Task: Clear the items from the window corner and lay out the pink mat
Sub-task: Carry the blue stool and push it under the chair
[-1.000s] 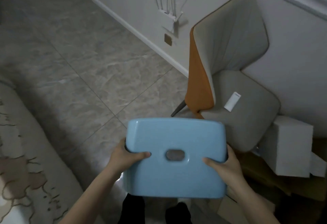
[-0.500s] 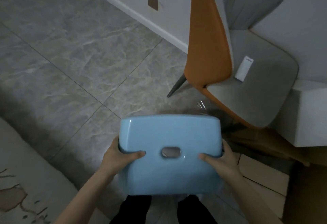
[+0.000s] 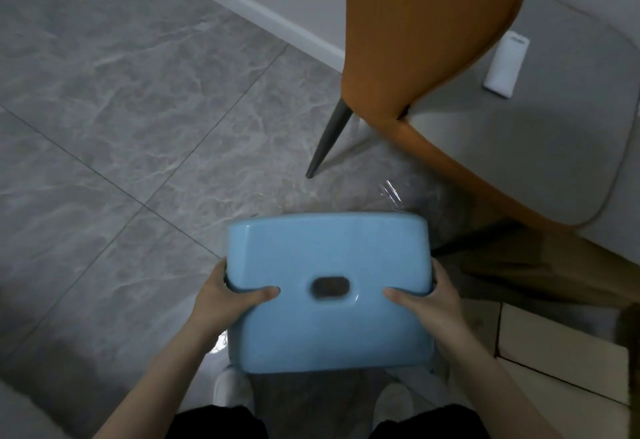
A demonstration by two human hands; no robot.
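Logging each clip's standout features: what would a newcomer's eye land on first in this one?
First, the light blue plastic stool at lower centre, gripped at its sides by the left hand and right hand, thumbs on top. Next, the orange-backed chair with its grey seat at upper right, a small white object lying on that seat.

The stool (image 3: 329,286) hid its own legs and the fingers of both hands beneath its rim. The chair (image 3: 433,57) was cut off at the top and right edges. The shoes (image 3: 230,388) showed only partly.
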